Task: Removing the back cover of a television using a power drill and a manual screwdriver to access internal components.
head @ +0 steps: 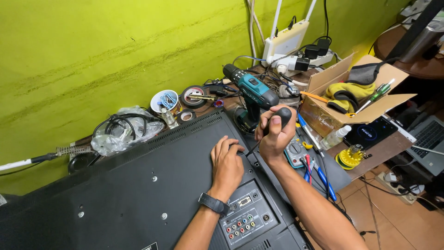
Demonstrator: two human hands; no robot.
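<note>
A large black flat television (138,185) lies face down across the cluttered desk (388,146), its plastic back panel turned up toward the camera. The right hand (274,134) has its grip closed tight around the rounded black handle of a screwdriver (281,116), thumb up along the handle; the thin shaft slants down and left to the panel, its tip hidden just beside the left fingertips. The left hand (227,164), with a black wristwatch (213,203) on its wrist, rests palm down on the panel, fingers loosely curled and holding nothing, right at the spot where the shaft meets the back cover. Below that wrist sits the recessed panel of coloured sockets (245,220). Just behind the right hand stands a teal and black cordless drill (252,92). A yellow-edged multimeter (296,152) lies just right of the right wrist, and an open cardboard box (356,92) of cloths and tools sits farther right.
</note>
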